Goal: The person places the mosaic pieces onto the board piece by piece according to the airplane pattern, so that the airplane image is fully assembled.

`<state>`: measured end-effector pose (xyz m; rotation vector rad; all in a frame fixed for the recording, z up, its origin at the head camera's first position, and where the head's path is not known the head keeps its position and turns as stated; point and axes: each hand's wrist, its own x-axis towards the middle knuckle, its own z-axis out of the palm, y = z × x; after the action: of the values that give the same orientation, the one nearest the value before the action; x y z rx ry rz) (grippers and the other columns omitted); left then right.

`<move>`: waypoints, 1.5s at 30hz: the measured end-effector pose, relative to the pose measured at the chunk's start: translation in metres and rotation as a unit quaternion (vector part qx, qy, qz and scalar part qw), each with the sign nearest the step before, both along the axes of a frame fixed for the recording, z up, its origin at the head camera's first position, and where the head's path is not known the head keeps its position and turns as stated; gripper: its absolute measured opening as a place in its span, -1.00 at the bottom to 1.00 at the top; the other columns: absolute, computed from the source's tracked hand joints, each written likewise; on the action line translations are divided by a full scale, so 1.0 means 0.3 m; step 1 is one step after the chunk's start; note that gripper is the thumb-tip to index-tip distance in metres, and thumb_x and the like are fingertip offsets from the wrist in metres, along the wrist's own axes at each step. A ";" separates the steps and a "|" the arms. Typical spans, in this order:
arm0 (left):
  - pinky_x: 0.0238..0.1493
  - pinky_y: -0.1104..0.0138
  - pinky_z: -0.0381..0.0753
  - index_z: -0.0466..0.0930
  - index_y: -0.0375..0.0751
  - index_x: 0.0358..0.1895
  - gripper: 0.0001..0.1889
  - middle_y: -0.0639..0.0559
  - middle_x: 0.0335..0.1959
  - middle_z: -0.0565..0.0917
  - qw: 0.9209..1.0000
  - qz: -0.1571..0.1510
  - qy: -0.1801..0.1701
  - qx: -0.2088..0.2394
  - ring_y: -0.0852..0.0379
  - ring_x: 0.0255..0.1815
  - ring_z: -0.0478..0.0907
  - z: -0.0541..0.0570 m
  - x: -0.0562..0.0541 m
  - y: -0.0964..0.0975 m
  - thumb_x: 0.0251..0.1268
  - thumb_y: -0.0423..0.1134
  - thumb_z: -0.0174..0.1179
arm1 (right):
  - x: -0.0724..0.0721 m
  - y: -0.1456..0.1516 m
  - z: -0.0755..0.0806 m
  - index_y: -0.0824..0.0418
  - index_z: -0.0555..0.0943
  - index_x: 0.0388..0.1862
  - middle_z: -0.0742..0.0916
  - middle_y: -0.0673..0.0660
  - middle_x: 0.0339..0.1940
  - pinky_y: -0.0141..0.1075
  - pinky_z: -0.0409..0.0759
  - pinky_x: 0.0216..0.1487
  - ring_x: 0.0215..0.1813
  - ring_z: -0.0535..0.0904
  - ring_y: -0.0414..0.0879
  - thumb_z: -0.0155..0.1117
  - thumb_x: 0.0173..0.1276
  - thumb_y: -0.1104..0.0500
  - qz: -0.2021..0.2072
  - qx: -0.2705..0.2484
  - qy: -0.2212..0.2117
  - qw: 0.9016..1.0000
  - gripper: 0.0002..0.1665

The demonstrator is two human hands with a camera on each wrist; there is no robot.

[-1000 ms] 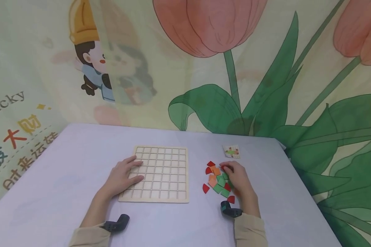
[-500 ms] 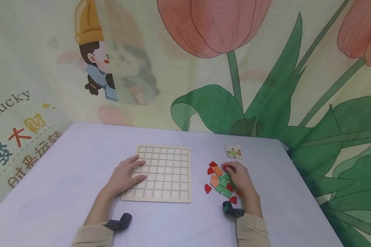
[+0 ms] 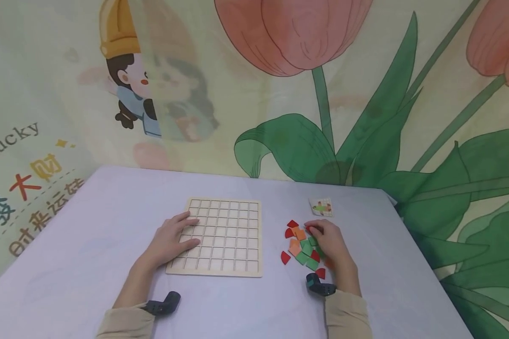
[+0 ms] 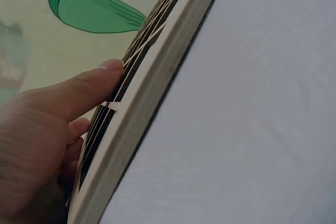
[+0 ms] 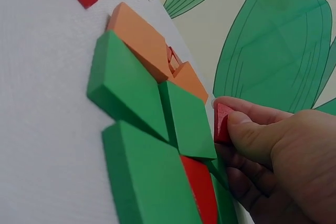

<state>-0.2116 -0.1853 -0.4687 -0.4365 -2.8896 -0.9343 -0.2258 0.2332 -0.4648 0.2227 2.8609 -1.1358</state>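
Observation:
My left hand (image 3: 169,241) rests on the left side of a wooden grid board (image 3: 241,232), thumb and fingers spread over its squares. In the left wrist view the thumb lies across the board's raised edge (image 4: 152,93). Over at the right, my right hand (image 3: 328,239) pinches a small red block (image 5: 221,123) between thumb and index finger; part of it is hidden by the thumb. Just left of that hand lies a loose cluster of green blocks (image 5: 128,85), orange blocks (image 5: 137,38) and red quarter-round blocks (image 3: 285,257).
Behind the blocks lies a small picture card (image 3: 321,207) with a coloured pattern on a grid. A pale cloth covers the table (image 3: 220,310), and a printed fabric backdrop (image 3: 275,141) stands along its far edge. Each wrist wears a black camera mount (image 3: 165,303).
The head view has shifted slightly. Both hands keep their places, the left on the board and the right pinching the red block.

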 end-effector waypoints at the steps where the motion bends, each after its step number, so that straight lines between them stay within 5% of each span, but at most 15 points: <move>1: 0.21 -0.24 0.18 0.48 -0.13 0.23 -0.39 -0.25 0.40 0.27 1.000 0.000 0.000 0.000 -0.34 0.34 0.21 0.000 0.000 -0.002 0.12 0.06 0.30 | -0.001 0.000 0.002 0.10 0.57 0.11 0.61 0.15 0.11 -0.03 0.48 0.21 0.17 0.46 0.05 0.10 0.44 0.19 0.001 0.002 0.002 1.000 -0.70; 17: 0.26 -0.22 0.15 0.46 -0.14 0.24 -0.38 -0.24 0.42 0.25 0.999 -0.003 -0.025 0.022 -0.32 0.37 0.17 -0.012 -0.002 -0.005 0.13 0.05 0.30 | 0.011 -0.014 0.054 0.07 0.49 0.18 0.60 0.18 0.10 -0.07 0.55 0.12 0.14 0.50 0.08 0.12 0.42 0.23 -0.015 -0.008 0.017 1.000 -0.64; 27: 0.26 -0.23 0.14 0.45 -0.14 0.24 -0.39 -0.23 0.42 0.24 0.999 -0.008 -0.025 0.025 -0.33 0.38 0.16 -0.017 -0.004 -0.003 0.15 0.03 0.29 | 0.006 -0.092 0.080 0.02 0.52 0.22 0.63 0.14 0.08 -0.11 0.61 0.02 0.11 0.57 0.08 0.25 0.32 0.24 0.032 -0.007 0.049 0.998 -0.53; 45: 0.26 -0.21 0.12 0.48 -0.16 0.22 -0.42 -0.24 0.41 0.26 0.999 -0.009 -0.015 0.034 -0.33 0.38 0.16 -0.017 -0.008 -0.012 0.15 0.02 0.29 | -0.054 -0.276 0.129 0.02 0.57 0.07 0.65 0.07 -0.08 -0.27 0.65 -0.30 -0.17 0.63 -0.06 0.31 0.27 0.22 0.062 -0.050 0.047 0.996 -0.63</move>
<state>-0.2141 -0.1889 -0.4739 -0.4492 -2.8750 -1.0457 -0.2421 0.1504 -0.4262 -0.0134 2.8396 -1.2944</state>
